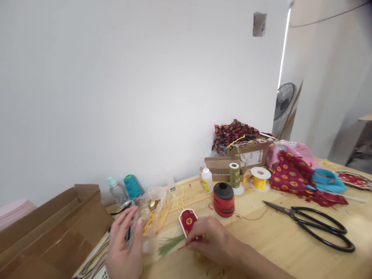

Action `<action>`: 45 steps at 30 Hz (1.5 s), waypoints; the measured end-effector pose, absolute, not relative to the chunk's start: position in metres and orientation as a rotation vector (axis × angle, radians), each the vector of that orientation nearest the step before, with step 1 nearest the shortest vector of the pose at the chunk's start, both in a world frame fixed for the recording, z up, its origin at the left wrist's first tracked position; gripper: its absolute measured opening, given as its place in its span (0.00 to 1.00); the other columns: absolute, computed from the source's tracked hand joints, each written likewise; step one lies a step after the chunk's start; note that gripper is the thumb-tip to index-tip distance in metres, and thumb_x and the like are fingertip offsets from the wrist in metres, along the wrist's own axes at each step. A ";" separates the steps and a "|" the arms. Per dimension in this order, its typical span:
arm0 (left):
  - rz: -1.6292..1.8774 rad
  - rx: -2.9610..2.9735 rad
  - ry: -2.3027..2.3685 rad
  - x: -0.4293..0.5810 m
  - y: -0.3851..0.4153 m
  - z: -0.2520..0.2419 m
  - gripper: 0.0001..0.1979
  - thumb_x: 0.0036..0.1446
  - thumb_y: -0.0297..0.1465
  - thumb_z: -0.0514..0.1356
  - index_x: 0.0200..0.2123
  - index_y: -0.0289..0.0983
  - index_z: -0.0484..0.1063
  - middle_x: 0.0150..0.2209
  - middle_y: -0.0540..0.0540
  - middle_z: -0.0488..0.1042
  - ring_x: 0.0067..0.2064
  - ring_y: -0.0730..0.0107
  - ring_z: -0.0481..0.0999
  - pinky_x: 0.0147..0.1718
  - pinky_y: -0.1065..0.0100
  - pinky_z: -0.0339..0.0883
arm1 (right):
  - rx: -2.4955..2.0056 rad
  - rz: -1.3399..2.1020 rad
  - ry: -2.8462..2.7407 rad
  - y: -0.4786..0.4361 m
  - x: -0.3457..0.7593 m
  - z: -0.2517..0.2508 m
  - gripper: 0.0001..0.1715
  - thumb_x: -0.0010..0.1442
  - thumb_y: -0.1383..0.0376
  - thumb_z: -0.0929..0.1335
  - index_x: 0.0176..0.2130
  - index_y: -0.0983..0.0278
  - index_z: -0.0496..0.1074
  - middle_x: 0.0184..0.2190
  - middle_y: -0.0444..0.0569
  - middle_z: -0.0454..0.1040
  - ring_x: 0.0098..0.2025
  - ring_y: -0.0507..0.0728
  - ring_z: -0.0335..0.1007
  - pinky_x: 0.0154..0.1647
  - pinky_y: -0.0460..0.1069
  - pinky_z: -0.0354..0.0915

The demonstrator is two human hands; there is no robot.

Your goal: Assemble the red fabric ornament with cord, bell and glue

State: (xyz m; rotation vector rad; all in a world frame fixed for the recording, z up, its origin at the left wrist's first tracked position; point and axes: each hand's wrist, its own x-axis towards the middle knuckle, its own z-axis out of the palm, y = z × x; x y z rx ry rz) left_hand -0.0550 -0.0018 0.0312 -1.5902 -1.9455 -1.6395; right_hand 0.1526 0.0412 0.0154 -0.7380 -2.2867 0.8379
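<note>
My right hand pinches a short red thread between thumb and fingertips, over the table. Partly behind that hand lies a white-edged tag covered in dark red patterned fabric, with a twisted yellow cord loop at its top. A green thread tassel spreads out to the left of the red thread's end. My left hand is raised with fingers curled around a small, partly dark, partly see-through object; blur hides its kind. Beyond it sits a clear plastic bag with a gold bell.
Black-handled scissors lie at right. Behind my right hand stand a red thread spool, a glue bottle, a green spool and a yellow cord spool. A cardboard box borders the left; red patterned fabric lies back right.
</note>
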 end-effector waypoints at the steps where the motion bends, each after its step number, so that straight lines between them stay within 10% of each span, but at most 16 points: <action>1: -1.634 -1.594 -1.976 -0.059 0.000 0.030 0.19 0.52 0.39 0.52 0.47 0.40 0.64 0.51 0.44 0.63 0.52 0.60 0.62 0.53 0.58 0.51 | -0.737 0.838 -2.293 0.041 0.153 0.016 0.08 0.50 0.67 0.67 0.32 0.61 0.76 0.25 0.44 0.76 0.28 0.50 0.68 0.29 0.41 0.59; 22: -1.462 -2.196 -2.266 -0.063 0.010 0.004 0.15 0.49 0.40 0.55 0.36 0.39 0.74 0.37 0.45 0.78 0.38 0.61 0.76 0.42 0.58 0.67 | -0.749 0.818 -2.307 0.040 0.152 0.013 0.08 0.50 0.67 0.67 0.32 0.61 0.76 0.25 0.44 0.76 0.27 0.49 0.68 0.28 0.40 0.59; 45: -0.214 -2.177 -2.306 -0.066 0.007 0.041 0.14 0.53 0.29 0.48 0.34 0.43 0.73 0.38 0.47 0.78 0.42 0.57 0.73 0.50 0.45 0.48 | -0.733 0.836 -2.283 0.042 0.151 0.009 0.08 0.49 0.67 0.68 0.32 0.61 0.76 0.26 0.44 0.77 0.28 0.49 0.68 0.29 0.40 0.58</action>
